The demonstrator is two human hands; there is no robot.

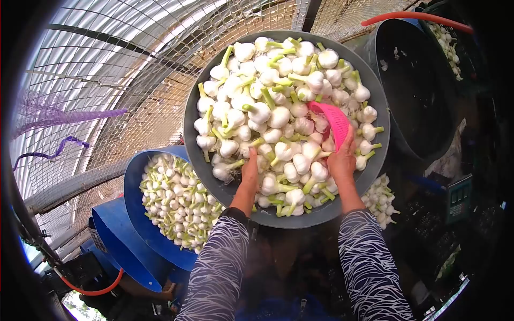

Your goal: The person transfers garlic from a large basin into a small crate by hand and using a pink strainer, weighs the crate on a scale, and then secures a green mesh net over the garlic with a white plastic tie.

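Observation:
A large grey round tub [191,152] is heaped with white garlic bulbs [279,116] that have short green stems. My right hand [342,159] grips the rim of a pink plastic basket [336,121], which is tilted on its side and partly sunk among the bulbs. On the tub's near left side, my left hand [250,172] reaches into the garlic with its thumb stretched out. Bulbs hide most of its other fingers, and I see nothing held in it.
To the left, a blue tub [135,182] holds more garlic, beside another blue container [123,243]. A dark barrel [412,91] stands right, under an orange hose [417,16]. A device with a keypad [459,198] is at right. Wire mesh [160,75] lies behind.

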